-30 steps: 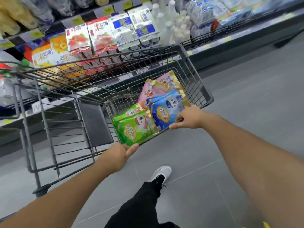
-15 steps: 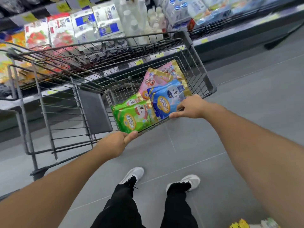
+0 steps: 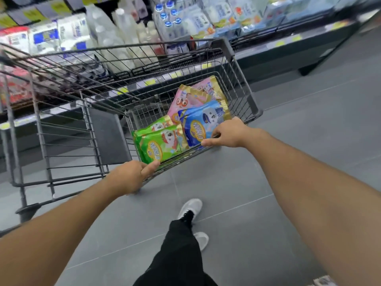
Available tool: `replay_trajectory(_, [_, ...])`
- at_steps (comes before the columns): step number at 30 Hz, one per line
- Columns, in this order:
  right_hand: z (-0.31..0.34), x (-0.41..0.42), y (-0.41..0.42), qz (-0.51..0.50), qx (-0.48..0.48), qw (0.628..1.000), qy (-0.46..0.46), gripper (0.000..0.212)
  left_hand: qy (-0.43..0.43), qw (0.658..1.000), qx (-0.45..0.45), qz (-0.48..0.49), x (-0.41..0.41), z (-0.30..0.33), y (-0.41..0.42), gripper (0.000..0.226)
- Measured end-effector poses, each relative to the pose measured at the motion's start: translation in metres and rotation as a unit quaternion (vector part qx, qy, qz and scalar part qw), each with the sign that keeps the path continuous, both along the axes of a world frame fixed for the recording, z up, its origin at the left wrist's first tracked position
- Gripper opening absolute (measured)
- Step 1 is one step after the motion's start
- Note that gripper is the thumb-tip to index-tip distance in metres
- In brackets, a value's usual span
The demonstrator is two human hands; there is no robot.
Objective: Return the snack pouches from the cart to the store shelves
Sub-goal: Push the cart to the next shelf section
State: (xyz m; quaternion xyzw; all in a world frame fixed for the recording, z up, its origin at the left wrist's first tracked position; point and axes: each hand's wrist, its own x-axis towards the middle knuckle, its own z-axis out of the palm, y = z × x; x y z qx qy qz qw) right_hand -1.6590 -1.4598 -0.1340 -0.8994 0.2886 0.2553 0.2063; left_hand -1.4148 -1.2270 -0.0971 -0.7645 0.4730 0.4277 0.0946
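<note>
Gripping cart handle, left hand, right hand, five snack pouches.

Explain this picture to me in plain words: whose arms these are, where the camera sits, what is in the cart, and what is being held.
There is no machine here. A person wears a wide-angle camera on the head, so you look down along their own two bare arms.

The left hand and the right hand both grip the near rail of a grey wire shopping cart, fingers curled over it.

In the small upper basket of the cart lie snack pouches: green pouches nearest the left hand, a blue pouch beside the right hand, and pink pouches behind. None is lifted out yet.

Beyond the cart stand store shelves of bottles and cartons, blurred. Below are the person's black trousers and white shoes on a grey tiled floor.
</note>
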Motion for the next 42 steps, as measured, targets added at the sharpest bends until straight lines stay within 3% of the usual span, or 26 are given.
replay_trajectory(5, [-0.003, -0.058, -0.053, -0.004, -0.003, 1.0, -0.008, 0.096, 0.012, 1.0, -0.017, -0.017, -0.057, -0.003, -0.049, 0.096])
replay_trajectory(15, [-0.002, -0.162, -0.168, 0.014, -0.013, 1.0, -0.006, 0.113, 0.006, 1.0, -0.022, 0.007, -0.164, -0.006, -0.152, 0.097])
replay_trajectory(30, [-0.001, -0.286, -0.31, 0.038, -0.015, 0.999, -0.021, 0.111, 0.015, 0.999, -0.017, 0.039, -0.306, 0.001, -0.286, 0.089])
replay_trajectory(37, [0.003, -0.339, -0.355, 0.045, -0.002, 0.999, -0.004, 0.083, 0.016, 0.998, -0.035, 0.05, -0.359, -0.003, -0.328, 0.093])
replay_trajectory(42, [-0.001, -0.371, -0.387, 0.052, -0.005, 0.999, 0.0, 0.102, 0.017, 0.998, -0.04, 0.054, -0.391, -0.009, -0.358, 0.09])
